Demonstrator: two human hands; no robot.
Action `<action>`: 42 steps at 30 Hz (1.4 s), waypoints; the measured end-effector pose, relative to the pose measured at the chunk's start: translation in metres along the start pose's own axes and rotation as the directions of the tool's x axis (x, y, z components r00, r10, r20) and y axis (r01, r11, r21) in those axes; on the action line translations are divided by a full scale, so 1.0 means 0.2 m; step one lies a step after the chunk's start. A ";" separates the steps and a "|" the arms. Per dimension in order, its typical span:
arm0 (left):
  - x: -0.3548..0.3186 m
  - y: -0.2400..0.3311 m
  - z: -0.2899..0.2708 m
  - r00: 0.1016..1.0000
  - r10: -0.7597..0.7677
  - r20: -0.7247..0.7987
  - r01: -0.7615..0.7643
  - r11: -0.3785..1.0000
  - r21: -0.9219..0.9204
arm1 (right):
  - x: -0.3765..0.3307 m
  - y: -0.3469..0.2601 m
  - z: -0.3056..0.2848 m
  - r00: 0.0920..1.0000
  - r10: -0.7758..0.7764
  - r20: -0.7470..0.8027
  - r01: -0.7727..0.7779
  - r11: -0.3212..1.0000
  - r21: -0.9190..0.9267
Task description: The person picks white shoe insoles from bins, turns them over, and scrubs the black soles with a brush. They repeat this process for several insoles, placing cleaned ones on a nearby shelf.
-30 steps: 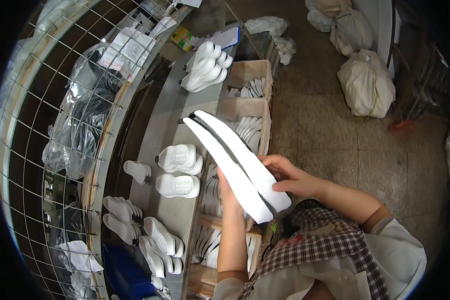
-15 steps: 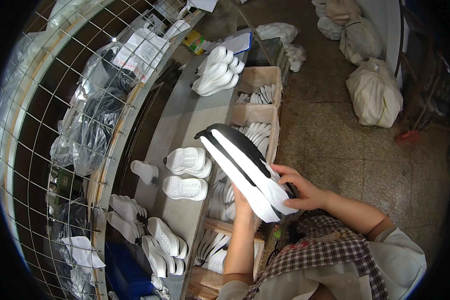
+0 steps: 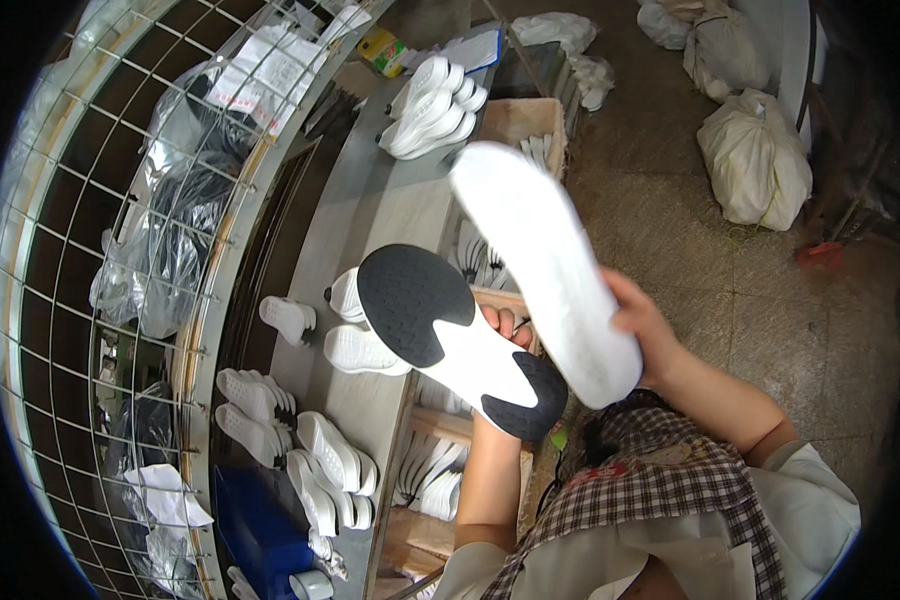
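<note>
My left hand (image 3: 505, 325) grips a white shoe sole with black tread patches (image 3: 455, 335), tread up. My right hand (image 3: 642, 322) grips a plain white sole (image 3: 545, 270) just right of it. Both soles are held above the grey workbench (image 3: 390, 215), near its wooden bins (image 3: 515, 125).

Clear plastic bags (image 3: 185, 150) with white paper labels (image 3: 270, 75) hang on the wire rack at ten o'clock; tied white sacks (image 3: 755, 160) sit on the floor at two o'clock.
</note>
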State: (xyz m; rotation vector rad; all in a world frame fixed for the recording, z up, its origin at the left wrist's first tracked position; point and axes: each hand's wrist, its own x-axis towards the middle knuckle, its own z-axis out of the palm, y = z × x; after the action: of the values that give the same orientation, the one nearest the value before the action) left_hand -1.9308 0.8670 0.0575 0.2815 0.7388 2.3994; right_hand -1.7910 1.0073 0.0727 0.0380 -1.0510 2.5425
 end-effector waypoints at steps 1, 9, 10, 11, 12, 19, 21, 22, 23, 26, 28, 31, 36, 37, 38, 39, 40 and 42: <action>0.00 0.03 0.02 0.985 -0.022 0.172 0.047 0.989 -0.141 | 0.00 -0.04 -0.01 1.000 0.009 -0.027 -0.006 0.991 0.133; 0.01 0.04 0.02 0.941 -0.020 0.339 0.139 0.933 -0.332 | 0.01 -0.11 0.00 0.989 -0.010 -0.145 0.031 0.989 0.147; 0.01 0.03 0.00 0.961 -0.077 0.267 0.167 0.928 -0.334 | 0.00 -0.11 0.01 0.993 -0.010 -0.120 0.020 0.996 0.087; 0.00 0.02 -0.03 0.975 -0.134 0.178 0.189 0.919 -0.346 | -0.01 -0.10 0.03 0.996 -0.022 -0.085 0.027 0.998 0.051; 0.00 0.01 -0.05 0.977 -0.195 0.088 0.214 0.908 -0.360 | -0.01 -0.09 0.04 0.999 -0.028 -0.022 0.027 0.998 -0.052; -0.03 -0.09 -0.17 0.854 -0.314 0.416 0.011 0.808 0.588 | 0.03 0.02 0.19 0.911 -0.009 0.413 0.325 0.632 -0.704; -0.02 -0.07 -0.19 0.800 -0.391 0.455 0.072 0.816 0.574 | 0.05 0.02 0.20 0.922 0.009 0.388 0.259 0.729 -0.634; -0.03 -0.05 -0.19 0.802 -0.451 0.392 0.405 0.892 0.200 | 0.05 0.02 0.21 0.921 0.018 0.388 0.252 0.734 -0.631; -0.04 -0.04 -0.19 0.787 -0.486 0.380 0.533 0.845 -0.024 | 0.05 0.02 0.21 0.920 0.028 0.390 0.241 0.746 -0.621; -0.06 -0.02 -0.18 0.822 -0.496 0.278 0.563 0.781 -0.269 | 0.06 0.03 0.22 0.918 0.040 0.396 0.219 0.780 -0.586; -0.07 -0.01 -0.17 0.877 -0.419 0.234 0.460 0.874 -0.157 | 0.06 0.04 0.22 0.915 0.020 0.403 0.224 0.805 -0.549; -0.08 0.00 -0.17 0.920 -0.308 0.243 0.324 0.946 -0.026 | 0.05 0.04 0.23 0.909 0.003 0.418 0.239 0.816 -0.526; -0.08 -0.01 -0.23 0.889 -0.385 0.250 0.448 0.843 -0.296 | 0.04 0.05 0.23 0.902 -0.023 0.430 0.274 0.802 -0.531; -0.08 -0.02 -0.23 0.881 -0.394 0.263 0.464 0.830 -0.309 | 0.04 0.05 0.23 0.897 -0.028 0.442 0.297 0.778 -0.554; -0.07 -0.02 -0.23 0.872 -0.403 0.277 0.479 0.817 -0.320 | 0.04 0.05 0.23 0.899 -0.028 0.437 0.293 0.781 -0.552; -0.07 -0.01 -0.23 0.836 -0.404 0.371 0.527 0.781 -0.336 | 0.04 0.05 0.23 0.902 -0.028 0.432 0.287 0.784 -0.550; -0.08 -0.01 -0.22 0.873 -0.396 0.286 0.478 0.813 -0.333 | 0.04 0.05 0.23 0.903 -0.037 0.427 0.289 0.789 -0.542; -0.10 0.00 -0.18 0.886 -0.350 0.304 0.441 0.839 -0.319 | 0.03 0.05 0.24 0.917 -0.041 0.396 0.262 0.812 -0.522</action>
State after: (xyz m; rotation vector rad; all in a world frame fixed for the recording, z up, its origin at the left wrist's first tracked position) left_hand -1.9282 0.8393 0.0279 0.2167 0.1828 2.0051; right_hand -1.8053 0.9708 0.1016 0.4351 -1.8367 2.0163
